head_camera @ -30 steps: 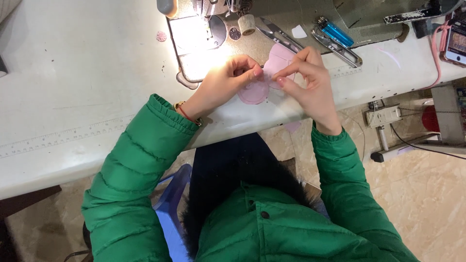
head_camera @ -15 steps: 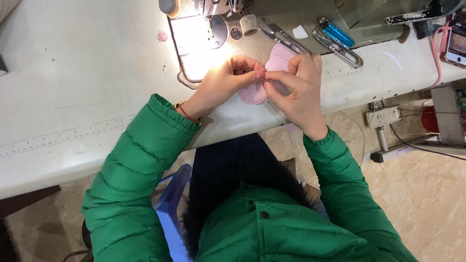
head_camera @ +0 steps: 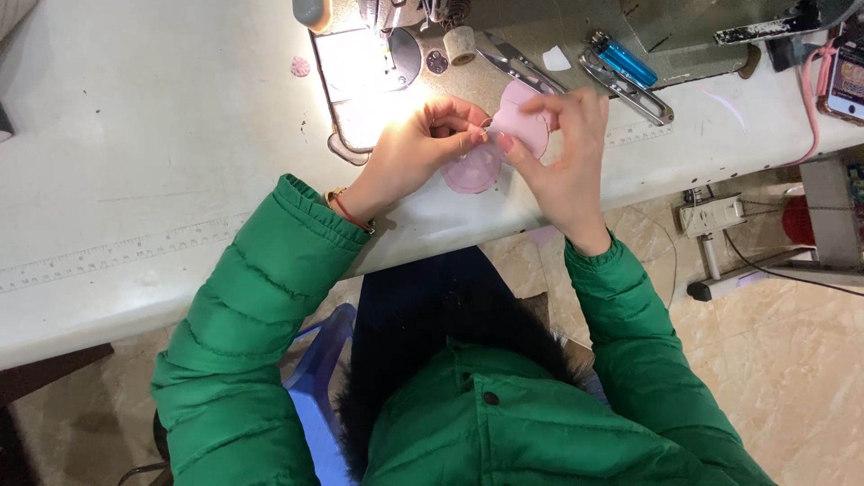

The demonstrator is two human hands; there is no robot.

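The pink fabric piece (head_camera: 524,120) sits between my two hands, lifted a little above the near edge of the counter (head_camera: 135,180), just in front of the lit needle plate of the sewing machine (head_camera: 378,63). It is a small rounded cut, thin and limp by the look of it; I judge it nearly weightless, soft enough to fold wherever it is not supported, and not slippery. It wants holding at the edge, pinched flat, with the two hands close together so the part between them stays taut.

My left hand (head_camera: 423,148) has its fingers (head_camera: 468,139) closed in a tight pinch on the piece's left edge. My right hand (head_camera: 562,153) is curled over it from the other side, thumb and forefinger shut on the same edge just beside the left pinch, the rest of the fabric fanning up behind them.

Directly under my hands a second pink piece (head_camera: 470,173), rounded and showing a line of stitching near its rim, lies flat on the counter at its near edge.

Further back, toward the far edge, a pair of thread snips (head_camera: 517,65) lies beside the machine bed, with a blue lighter (head_camera: 627,65) and metal tweezers (head_camera: 630,90) to the right. A tiny pink scrap (head_camera: 300,67) lies alone left of the needle plate. A phone with a pink cable (head_camera: 846,72) rests at the far right corner.
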